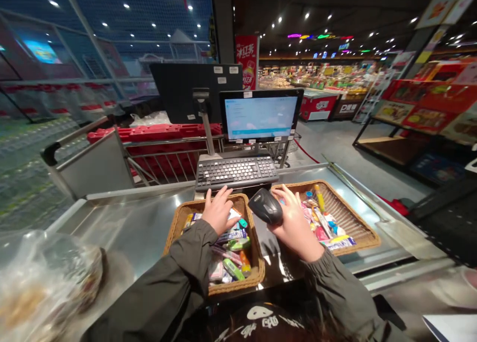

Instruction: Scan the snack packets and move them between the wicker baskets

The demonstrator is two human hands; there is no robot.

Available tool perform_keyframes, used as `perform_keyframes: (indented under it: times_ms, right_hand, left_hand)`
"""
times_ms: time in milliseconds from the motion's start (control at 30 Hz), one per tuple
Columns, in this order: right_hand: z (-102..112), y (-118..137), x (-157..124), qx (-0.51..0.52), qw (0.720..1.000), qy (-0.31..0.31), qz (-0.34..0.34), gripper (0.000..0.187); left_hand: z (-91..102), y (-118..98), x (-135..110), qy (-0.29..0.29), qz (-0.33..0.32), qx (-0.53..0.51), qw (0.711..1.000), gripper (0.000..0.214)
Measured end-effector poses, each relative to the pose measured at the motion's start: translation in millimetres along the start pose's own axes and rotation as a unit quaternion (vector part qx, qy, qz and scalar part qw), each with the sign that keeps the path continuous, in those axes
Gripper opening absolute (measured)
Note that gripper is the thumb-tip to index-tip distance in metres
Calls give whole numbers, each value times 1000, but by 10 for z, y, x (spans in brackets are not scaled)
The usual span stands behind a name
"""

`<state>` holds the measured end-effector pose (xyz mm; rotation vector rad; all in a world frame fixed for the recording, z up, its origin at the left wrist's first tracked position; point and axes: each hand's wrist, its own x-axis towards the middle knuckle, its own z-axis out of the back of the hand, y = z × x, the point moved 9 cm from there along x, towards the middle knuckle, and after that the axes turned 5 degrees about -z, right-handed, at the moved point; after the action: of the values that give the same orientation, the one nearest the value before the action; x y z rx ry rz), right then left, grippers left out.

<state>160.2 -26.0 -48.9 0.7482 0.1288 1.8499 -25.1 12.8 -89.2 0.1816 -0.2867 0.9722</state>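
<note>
Right hand (294, 225) hides the grip of the scanner (266, 206), plus part of the right basket (359, 225) at 4 o'clock. Left hand (218, 213) covers some packets in the left basket (260, 247) at 6. Monitor (261, 116) at 1: text too small to read. Second monitor (173, 89) at 10: screen side hidden. Plastic bag (40, 262) at 8: blurred, cut by left edge, contents unclear. White sheet (452, 328) at 4: cut off.

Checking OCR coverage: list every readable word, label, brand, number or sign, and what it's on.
"冰红茶": red banner.
"D", following characters unclear: dark display front.
Too small or blurred to read: monitor screen, keyboard legends, black scanner label, packets, red freezer sign, garment print.
</note>
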Motion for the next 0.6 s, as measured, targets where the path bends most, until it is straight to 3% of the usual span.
perform_keyframes:
  times_ms: [300,433,600]
  right_hand:
    - [735,-823,-261,-69,989,-100,-86,41]
    - [918,-1122,-352,-82,984,-111,-117,43]
    - [1041,-1407,-389,-75,982,-117,-131,45]
  left_hand:
    - [-509,-891,959,32,-94,-58,993,33]
    - [-860,-1185,1377,68,-93,-53,992,39]
    - [-1361,-1390,1786,132,-95,-1,987,45]
